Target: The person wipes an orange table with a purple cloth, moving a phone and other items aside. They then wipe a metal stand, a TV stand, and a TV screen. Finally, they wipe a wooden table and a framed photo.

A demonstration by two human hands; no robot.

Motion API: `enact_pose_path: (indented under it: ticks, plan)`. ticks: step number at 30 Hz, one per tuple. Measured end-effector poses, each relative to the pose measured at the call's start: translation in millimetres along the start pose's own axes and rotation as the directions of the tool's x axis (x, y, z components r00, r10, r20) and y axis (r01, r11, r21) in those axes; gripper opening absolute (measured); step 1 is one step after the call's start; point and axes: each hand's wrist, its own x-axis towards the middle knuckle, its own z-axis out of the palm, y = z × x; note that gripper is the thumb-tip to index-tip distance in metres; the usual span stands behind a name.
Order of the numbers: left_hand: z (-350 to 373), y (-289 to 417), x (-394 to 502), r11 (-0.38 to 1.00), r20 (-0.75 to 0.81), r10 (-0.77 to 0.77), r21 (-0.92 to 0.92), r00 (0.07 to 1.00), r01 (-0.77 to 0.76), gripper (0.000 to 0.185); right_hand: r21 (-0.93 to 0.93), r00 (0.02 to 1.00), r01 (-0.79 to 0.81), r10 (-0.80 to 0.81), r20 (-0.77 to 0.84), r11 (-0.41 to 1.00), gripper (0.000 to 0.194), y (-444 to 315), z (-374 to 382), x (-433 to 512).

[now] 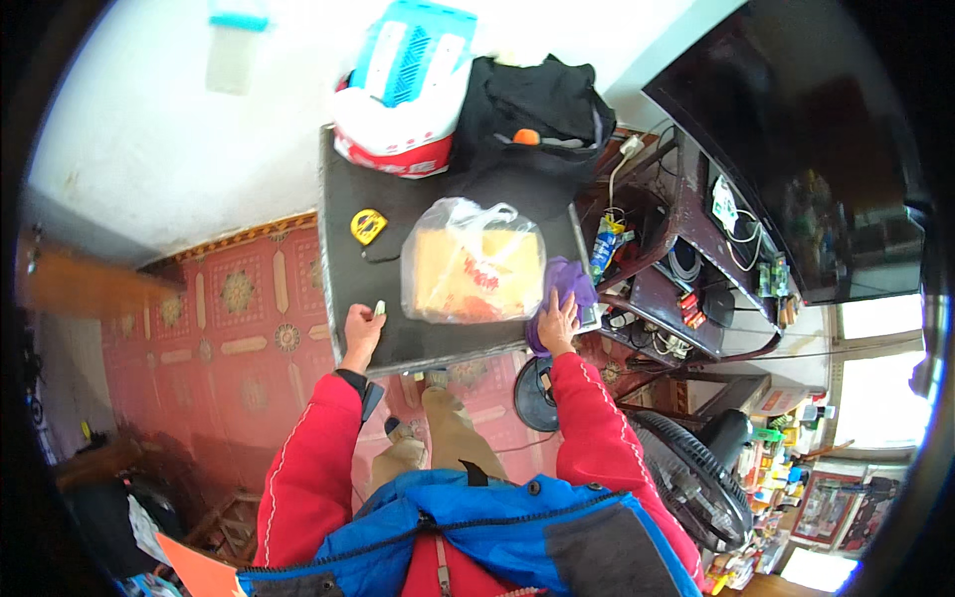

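A small pale object [380, 307] is pinched in my left hand [362, 330] over the near left corner of a black tabletop [433, 347]. My right hand [557, 322] rests on crumpled purple cloth [571, 280] at the table's right edge; whether its fingers grip the cloth, I cannot tell. Between the hands, a clear plastic bag [477, 261] holds something flat and yellowish with red marks. Beyond my left hand lies a yellow tape measure [368, 225].
A white and red bag [403, 142] with a blue plastic item and a black fabric bag [537, 112] stand at the table's far side. To the right are a shelf rack [671, 313] with cables, a large television [806, 149] and a black fan [694, 477].
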Motion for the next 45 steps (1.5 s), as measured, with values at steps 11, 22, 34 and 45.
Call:
enact_pose_path:
  ticks: [11,22,34,45]
  plan:
    - [13.1,45.6,38.5,0.901,0.015,0.216,0.382,0.976,-0.205,0.03,0.035,0.892,0.168,-0.137,-0.431,0.985,0.043,-23.2,-32.2,125.5]
    - [-43.2,-7.8,54.4,0.86,-0.272,-0.247,0.381,0.93,0.34,0.084,0.333,0.556,0.322,0.108,-0.824,0.886,0.042,8.1,-163.1,67.9]
    - [-50.4,-31.3,70.9,0.855,-0.065,-0.336,0.397,0.94,0.333,0.091,-0.18,0.852,-0.117,0.006,-0.523,0.977,0.045,40.3,-292.6,287.5]
    - [-49.6,-44.9,75.3,0.895,-0.095,-0.317,0.3,0.944,0.33,0.076,0.049,0.783,-0.193,0.183,-0.594,0.98,0.048,62.5,-295.7,305.9]
